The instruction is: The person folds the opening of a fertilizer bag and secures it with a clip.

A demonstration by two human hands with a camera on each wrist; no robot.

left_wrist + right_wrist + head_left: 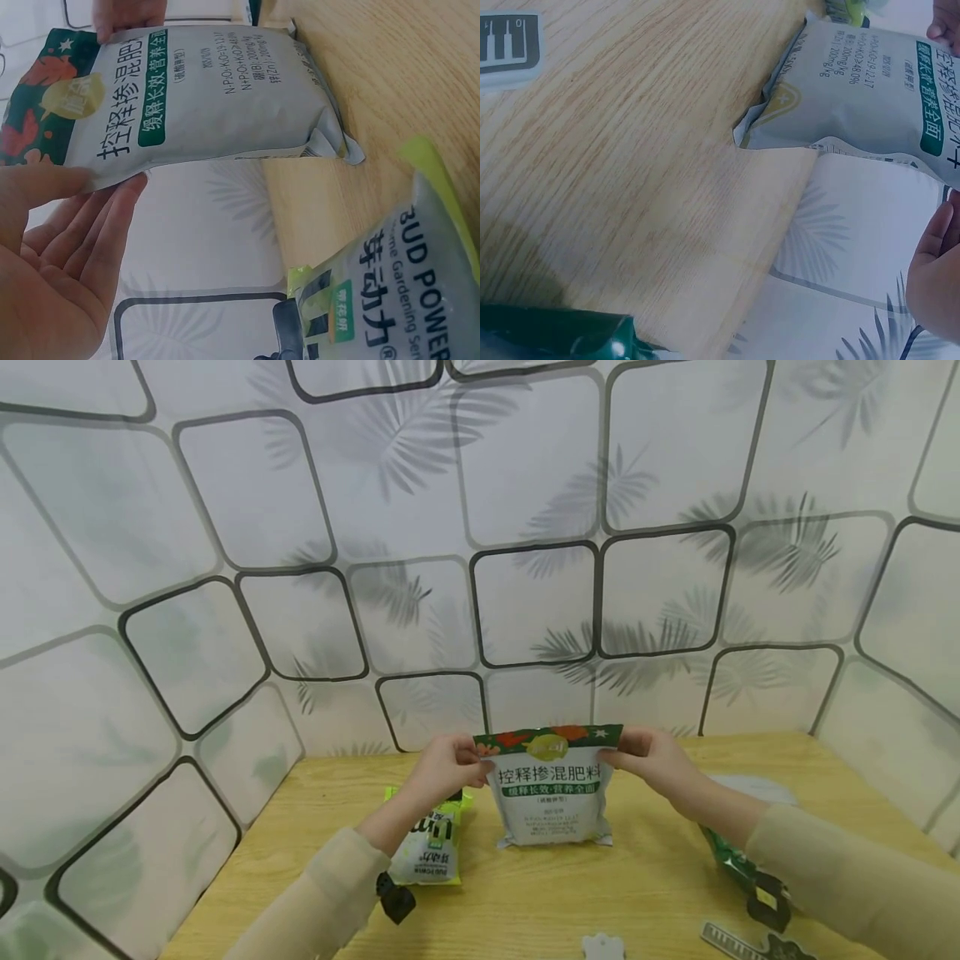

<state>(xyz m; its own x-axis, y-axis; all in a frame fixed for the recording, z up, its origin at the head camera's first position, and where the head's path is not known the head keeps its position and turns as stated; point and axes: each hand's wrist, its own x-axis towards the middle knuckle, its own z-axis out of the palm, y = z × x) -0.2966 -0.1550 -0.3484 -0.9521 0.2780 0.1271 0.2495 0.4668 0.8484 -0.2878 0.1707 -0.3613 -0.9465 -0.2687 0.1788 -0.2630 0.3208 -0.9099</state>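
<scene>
A white fertilizer bag [551,810] with a green, red-patterned top band stands upright over the middle of the wooden table. My left hand [447,764] pinches its upper left edge, thumb in front and fingers behind. At the upper right edge my right hand [651,764] grips it the same way. The left wrist view shows the left thumb on the face of the bag [217,94] near the band. In the right wrist view the bag's lower end [810,112] comes close to the tabletop, and only part of the right hand [936,277] shows.
Left of the bag lies a green-edged white packet [427,852], partly behind my left forearm. A green packet [731,860] lies under my right forearm. Near the front edge are a grey ruler-like piece [731,941] and a small white piece [603,947]. A patterned curtain [536,602] hangs behind the table [525,902].
</scene>
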